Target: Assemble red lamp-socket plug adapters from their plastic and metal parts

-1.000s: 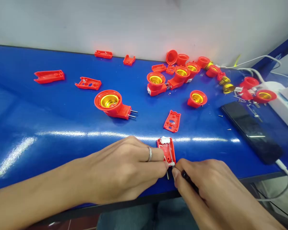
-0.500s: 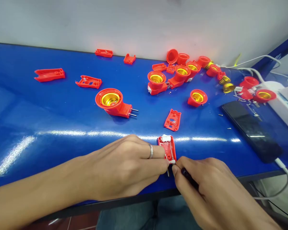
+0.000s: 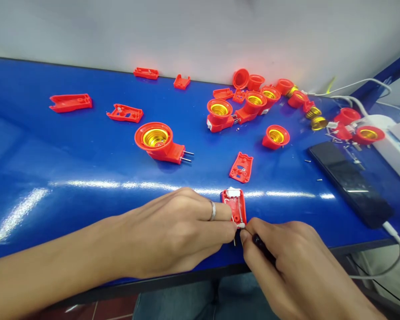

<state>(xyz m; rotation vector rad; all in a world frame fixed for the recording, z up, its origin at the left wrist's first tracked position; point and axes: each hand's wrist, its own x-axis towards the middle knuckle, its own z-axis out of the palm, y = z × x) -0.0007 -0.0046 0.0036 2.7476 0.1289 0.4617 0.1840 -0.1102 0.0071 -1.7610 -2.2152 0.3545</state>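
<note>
My left hand [image 3: 183, 231], with a ring on one finger, is closed on the lower left side of an open red plug housing [image 3: 236, 209]. Inside the housing are a white block at the far end, a coiled spring along the right side and white wire. A metal pin [image 3: 234, 242] sticks out toward me. My right hand [image 3: 290, 258] grips a dark-handled screwdriver [image 3: 262, 248]; its tip is at the housing's near right corner, beside a small white piece, partly hidden by my fingers. Just beyond lies a loose red cover [image 3: 242, 168].
A red lamp holder [image 3: 160, 143] with two pins lies left of centre. More lamp holders [image 3: 220, 113] and gold threaded sleeves [image 3: 318, 123] cluster at the back right. Red shells [image 3: 70, 103] lie at the back left. A black phone [image 3: 350, 184] on a white cable is at right.
The view has shifted slightly, so everything sits a few pixels further right. Both hands keep their holds on the plug housing and the screwdriver.
</note>
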